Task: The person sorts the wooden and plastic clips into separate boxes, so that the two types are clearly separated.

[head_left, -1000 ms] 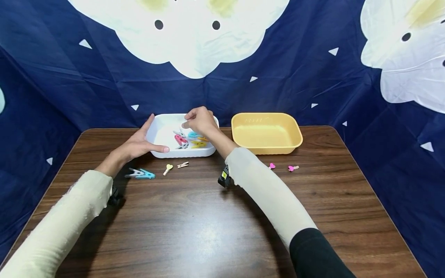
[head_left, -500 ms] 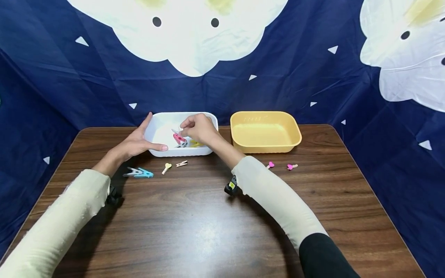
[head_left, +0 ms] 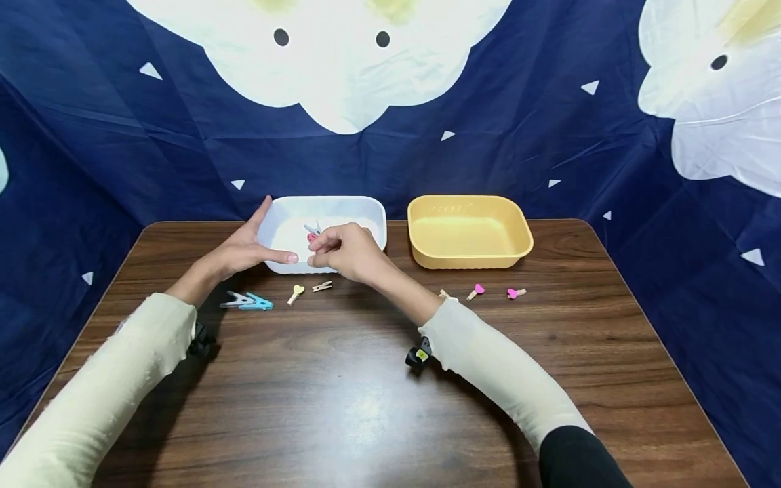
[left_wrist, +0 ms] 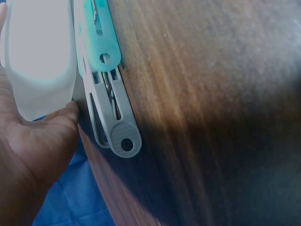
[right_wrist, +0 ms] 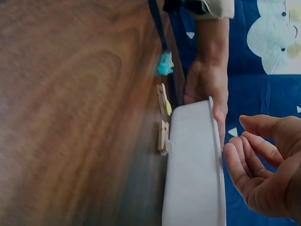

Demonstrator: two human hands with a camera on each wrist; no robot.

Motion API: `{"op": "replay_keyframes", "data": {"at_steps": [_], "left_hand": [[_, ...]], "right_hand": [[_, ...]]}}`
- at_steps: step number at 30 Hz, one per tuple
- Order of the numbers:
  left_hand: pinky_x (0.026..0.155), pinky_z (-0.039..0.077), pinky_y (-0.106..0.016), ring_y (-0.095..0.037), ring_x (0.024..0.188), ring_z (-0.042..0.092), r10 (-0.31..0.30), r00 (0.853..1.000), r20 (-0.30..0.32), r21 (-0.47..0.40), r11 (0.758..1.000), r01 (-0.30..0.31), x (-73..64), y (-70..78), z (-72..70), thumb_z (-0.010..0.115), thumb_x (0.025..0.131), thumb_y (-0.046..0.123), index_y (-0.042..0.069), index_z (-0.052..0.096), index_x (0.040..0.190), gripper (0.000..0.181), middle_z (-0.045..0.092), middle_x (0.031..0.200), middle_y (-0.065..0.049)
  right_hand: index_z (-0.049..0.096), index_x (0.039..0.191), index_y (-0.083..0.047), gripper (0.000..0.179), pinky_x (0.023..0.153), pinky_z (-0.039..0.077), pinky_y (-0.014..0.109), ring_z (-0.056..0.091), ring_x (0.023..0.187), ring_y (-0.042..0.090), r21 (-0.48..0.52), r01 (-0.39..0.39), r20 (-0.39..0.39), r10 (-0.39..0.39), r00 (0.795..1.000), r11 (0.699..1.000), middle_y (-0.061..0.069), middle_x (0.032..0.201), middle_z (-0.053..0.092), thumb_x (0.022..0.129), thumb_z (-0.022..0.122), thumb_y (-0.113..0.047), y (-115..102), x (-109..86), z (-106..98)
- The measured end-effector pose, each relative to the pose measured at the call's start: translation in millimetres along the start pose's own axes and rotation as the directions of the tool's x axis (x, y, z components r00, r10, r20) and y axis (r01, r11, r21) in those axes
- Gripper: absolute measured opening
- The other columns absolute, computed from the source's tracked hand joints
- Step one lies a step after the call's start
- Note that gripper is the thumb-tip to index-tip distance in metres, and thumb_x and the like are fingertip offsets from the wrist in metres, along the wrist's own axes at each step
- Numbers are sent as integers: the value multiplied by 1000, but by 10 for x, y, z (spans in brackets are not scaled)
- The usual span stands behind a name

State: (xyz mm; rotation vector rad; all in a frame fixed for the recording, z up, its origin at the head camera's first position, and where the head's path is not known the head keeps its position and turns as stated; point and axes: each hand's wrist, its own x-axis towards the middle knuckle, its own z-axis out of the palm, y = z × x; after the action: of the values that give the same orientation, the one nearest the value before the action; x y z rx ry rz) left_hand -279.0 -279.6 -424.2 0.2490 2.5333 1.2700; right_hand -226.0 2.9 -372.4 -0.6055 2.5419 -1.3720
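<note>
My left hand (head_left: 241, 254) holds the left end of the white plastic box (head_left: 305, 268), thumb along its front wall and fingers at the back. Over the box's front half, my right hand (head_left: 354, 251) hovers with bent fingers. In the right wrist view its fingertips (right_wrist: 230, 149) and thumb are apart, with nothing visible between them. A grey clothespin (head_left: 313, 228) and part of a pink clothespin (head_left: 312, 237) show in the box; the right hand hides whatever lies behind it.
A yellow plastic box (head_left: 470, 261) stands to the right. Before the white box lie a blue clothespin (head_left: 256, 303), a grey clothespin (left_wrist: 121, 127), a yellow-heart mini clothespin (head_left: 296, 292) and another mini clothespin (head_left: 322, 286). Pink-heart mini clothespins (head_left: 478, 290) lie before the yellow box.
My right hand has moved from the back of the white box toward its front wall. The left hand has kept its place. A white-topped mini clothespin now shows beside the right forearm.
</note>
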Motion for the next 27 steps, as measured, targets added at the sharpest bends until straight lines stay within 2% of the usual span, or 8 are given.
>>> {"op": "replay_keyframes", "data": {"at_steps": [7, 14, 20, 27], "left_hand": [[145, 5, -62, -40, 178, -4, 8, 1000, -4, -1, 1000, -8, 2, -1, -14, 96, 91, 24, 22, -25, 178, 149, -20, 190, -6], [145, 6, -62, -36, 178, -6, -8, 1000, 2, -7, 1000, 8, -16, -1, -10, 96, 92, 28, 29, -25, 178, 148, -20, 189, 1], [144, 5, -64, -36, 178, -9, -8, 1000, 4, 1, 1000, 8, -20, -14, -12, 96, 92, 30, 29, -24, 178, 148, -21, 189, 3], [144, 6, -67, -38, 178, -8, -18, 1000, -4, 39, 999, 18, -13, -14, -17, 98, 91, 35, 31, -24, 178, 150, -20, 189, 2]], "right_hand": [[89, 109, -10, 15, 72, 54, 18, 67, 80, 4, 29, 13, 56, -14, 998, 1000, -2, 90, 83, 96, 91, -18, 13, -151, 103], [89, 107, -10, 13, 68, 56, 18, 69, 78, 2, 47, -8, 111, 3, 994, 999, -3, 91, 84, 96, 92, -15, 39, -252, 260], [87, 112, -6, 15, 58, 56, 19, 73, 70, 15, 72, -46, 197, 31, 980, 996, -3, 90, 84, 99, 89, -14, 49, -290, 446], [88, 111, -9, 18, 68, 56, 14, 68, 68, -3, 9, -7, 223, 5, 975, 1000, -6, 89, 85, 96, 91, -18, 12, -292, 659]]}}
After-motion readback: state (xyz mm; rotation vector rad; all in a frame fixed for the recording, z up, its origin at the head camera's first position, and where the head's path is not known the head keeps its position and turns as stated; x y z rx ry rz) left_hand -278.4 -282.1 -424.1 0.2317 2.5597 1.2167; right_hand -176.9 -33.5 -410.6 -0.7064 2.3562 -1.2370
